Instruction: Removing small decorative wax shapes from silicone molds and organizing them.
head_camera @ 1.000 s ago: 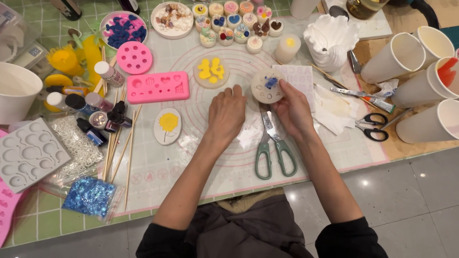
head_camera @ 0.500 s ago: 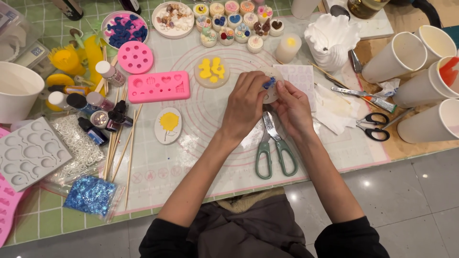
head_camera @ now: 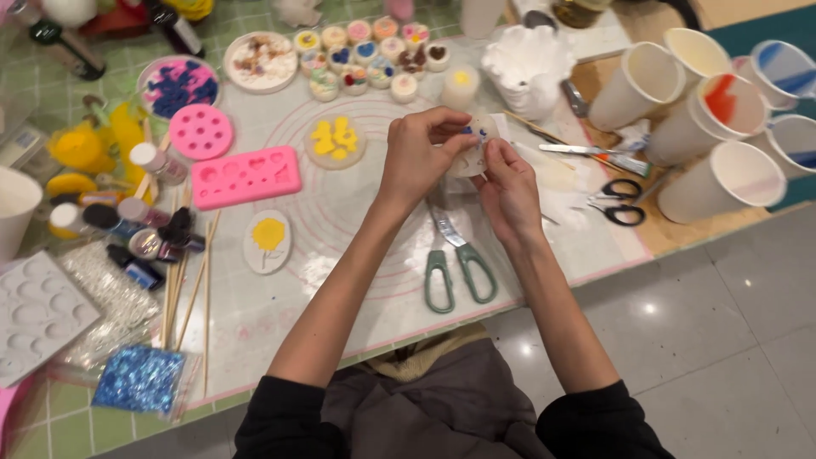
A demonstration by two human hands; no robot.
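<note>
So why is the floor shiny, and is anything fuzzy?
Head view: ceiling lights make white glare spots on the grey floor tiles; the table is evenly lit with soft shadows; both hands, left and right, look slightly blurred, and so does the small round disc they hold.

Craft workshop table: you are sitting at a work surface crowded with hobby supplies. Pink silicone moulds [head_camera: 245, 176], a clear mould tray [head_camera: 36, 314], small pigment bottles [head_camera: 144, 246], wooden sticks [head_camera: 191, 285], a glitter bag [head_camera: 138, 379], paper cups [head_camera: 722, 180] and green-handled scissors [head_camera: 457, 263] are lying across a translucent mat [head_camera: 340, 246].
</note>
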